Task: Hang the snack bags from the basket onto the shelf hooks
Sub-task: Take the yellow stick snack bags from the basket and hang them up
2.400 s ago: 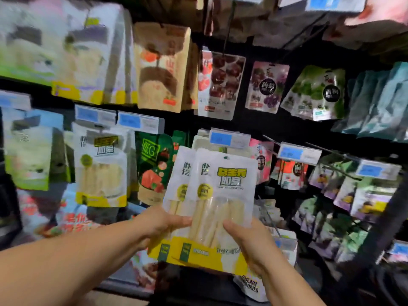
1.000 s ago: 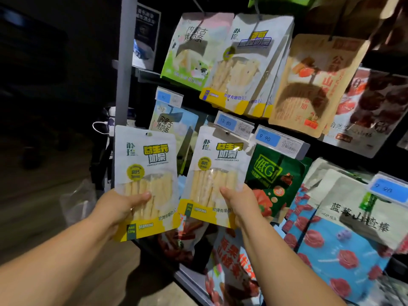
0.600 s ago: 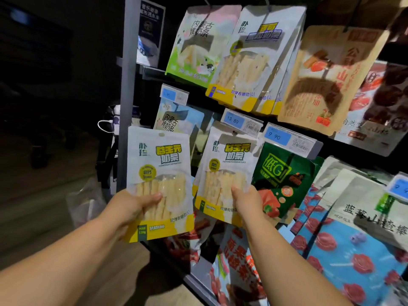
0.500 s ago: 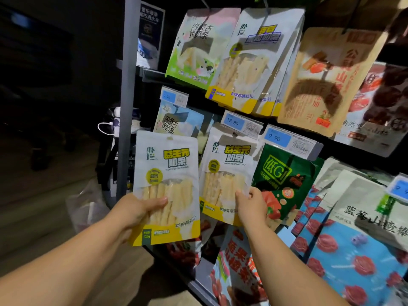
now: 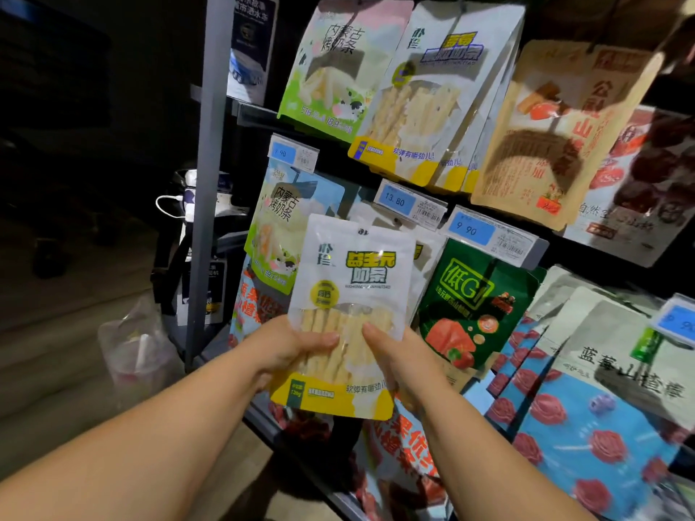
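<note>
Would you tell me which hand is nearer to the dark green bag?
Right. The right hand sits just left of the green bag; the left hand grips the white bag farther left.

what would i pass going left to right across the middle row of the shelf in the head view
grey upright post → blue and green bag → white and yellow snack bag, gripped low down by the left hand and right hand → dark green bag → blue bags with red lollipop prints
</note>
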{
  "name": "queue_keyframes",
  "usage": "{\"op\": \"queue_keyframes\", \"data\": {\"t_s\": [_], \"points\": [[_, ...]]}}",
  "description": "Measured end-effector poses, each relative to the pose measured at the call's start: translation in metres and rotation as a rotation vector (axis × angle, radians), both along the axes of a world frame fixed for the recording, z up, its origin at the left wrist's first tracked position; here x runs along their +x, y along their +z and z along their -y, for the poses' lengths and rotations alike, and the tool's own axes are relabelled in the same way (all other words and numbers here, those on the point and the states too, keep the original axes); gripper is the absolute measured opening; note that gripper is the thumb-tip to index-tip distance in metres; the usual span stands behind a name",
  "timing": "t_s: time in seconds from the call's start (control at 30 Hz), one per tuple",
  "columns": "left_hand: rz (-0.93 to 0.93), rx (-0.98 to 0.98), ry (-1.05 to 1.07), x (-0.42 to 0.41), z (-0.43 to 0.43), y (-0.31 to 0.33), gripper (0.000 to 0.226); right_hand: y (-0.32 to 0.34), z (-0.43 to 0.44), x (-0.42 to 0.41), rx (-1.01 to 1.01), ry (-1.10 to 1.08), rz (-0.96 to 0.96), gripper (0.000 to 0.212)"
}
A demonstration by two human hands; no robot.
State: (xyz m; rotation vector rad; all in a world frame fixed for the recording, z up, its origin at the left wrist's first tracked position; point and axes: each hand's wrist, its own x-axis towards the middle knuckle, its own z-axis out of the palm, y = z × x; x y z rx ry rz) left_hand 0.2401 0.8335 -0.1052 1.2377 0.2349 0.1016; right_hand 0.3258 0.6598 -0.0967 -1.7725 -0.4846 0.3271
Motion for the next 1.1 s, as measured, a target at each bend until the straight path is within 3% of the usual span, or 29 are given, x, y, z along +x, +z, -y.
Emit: {"op": "queue_keyframes", "data": {"t_s": [0.23,0.3,0.43,0.53,0.6,0.73,0.9,1.1], "points": [[0.025,0.018,0.009,0.014,0.005,-0.001,0.027,-0.01,0.001,0.008,0.229,-0.023,-0.037,0.036],[0.034,0.016,0.036,0.021,0.007,-0.001,0.027,-0.008,0.0,0.009,0.276,-0.063,-0.045,0.034],[0.039,0.058,0.065,0.033,0.005,-0.004,0.055,-0.007,-0.007,0.015,0.252,-0.163,0.004,0.043],[0.033,0.14,0.106,0.041,0.002,-0.006,0.072,-0.006,-0.009,0.021,0.244,-0.204,0.013,0.029],[0.023,0.193,0.159,0.045,0.002,-0.007,0.064,-0.004,-0.011,0.026,0.252,-0.223,0.022,0.022],[0.041,0.279,0.238,0.053,-0.001,-0.008,0.049,-0.004,-0.017,0.033,0.272,-0.258,0.053,0.032],[0.037,0.306,0.269,0.065,-0.003,-0.011,0.05,-0.006,-0.022,0.044,0.244,-0.32,0.056,0.01],[-0.042,0.464,0.325,0.084,0.002,-0.016,0.056,-0.007,-0.024,0.059,0.125,-0.369,0.074,0.014]]}}
